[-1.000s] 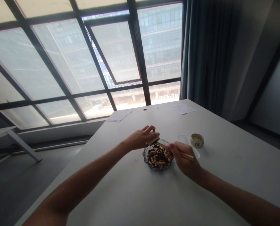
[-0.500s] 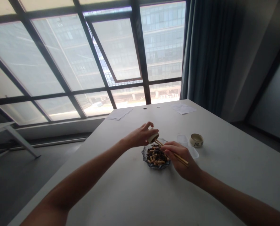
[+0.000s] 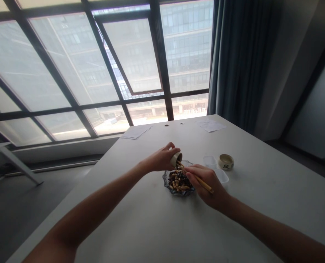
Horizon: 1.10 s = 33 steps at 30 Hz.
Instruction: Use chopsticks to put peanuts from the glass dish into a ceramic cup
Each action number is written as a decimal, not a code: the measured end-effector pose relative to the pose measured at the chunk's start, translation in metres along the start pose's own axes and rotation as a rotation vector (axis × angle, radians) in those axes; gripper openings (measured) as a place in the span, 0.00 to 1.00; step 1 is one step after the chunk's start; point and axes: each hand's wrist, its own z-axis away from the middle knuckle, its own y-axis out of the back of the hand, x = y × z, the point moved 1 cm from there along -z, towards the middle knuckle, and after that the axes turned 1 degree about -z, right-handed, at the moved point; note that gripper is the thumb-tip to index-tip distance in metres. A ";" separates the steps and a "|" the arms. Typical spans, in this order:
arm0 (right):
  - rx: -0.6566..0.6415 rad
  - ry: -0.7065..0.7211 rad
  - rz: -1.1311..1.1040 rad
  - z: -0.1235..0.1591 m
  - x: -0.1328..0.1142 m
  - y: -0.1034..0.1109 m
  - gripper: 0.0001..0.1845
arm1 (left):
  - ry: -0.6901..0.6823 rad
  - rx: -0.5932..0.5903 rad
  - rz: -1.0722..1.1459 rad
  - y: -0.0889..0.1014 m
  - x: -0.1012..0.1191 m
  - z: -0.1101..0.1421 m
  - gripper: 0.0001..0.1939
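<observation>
My left hand (image 3: 162, 157) is closed on a small cream cup (image 3: 175, 159), tipped on its side with the mouth towards the right. In my right hand (image 3: 206, 184) is a pair of wooden chopsticks (image 3: 204, 184), their tips at the cup's mouth and partly inside it. Below both hands stands a scalloped glass bowl (image 3: 166, 184). It holds peanuts in shells (image 3: 182, 188) and dark pieces that look like seeds or dried fruit (image 3: 181, 175). My right fingers cover part of the bowl's right side. What the cup contains cannot be made out.
Right of the bowl sit a clear plastic container (image 3: 223, 176) and a cream ashtray-like bowl (image 3: 226, 162) with a dark character on it. Papers (image 3: 136, 132) lie at the white table's (image 3: 140, 223) far left, and another sheet (image 3: 213, 126) at its far right.
The cup has turned in my left hand so that its mouth shows more. My right hand and the chopsticks have shifted slightly. The whole view has moved a little.
</observation>
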 end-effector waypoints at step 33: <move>0.214 -0.202 -0.002 0.012 -0.012 0.031 0.23 | -0.036 0.158 -0.181 -0.008 -0.003 0.022 0.31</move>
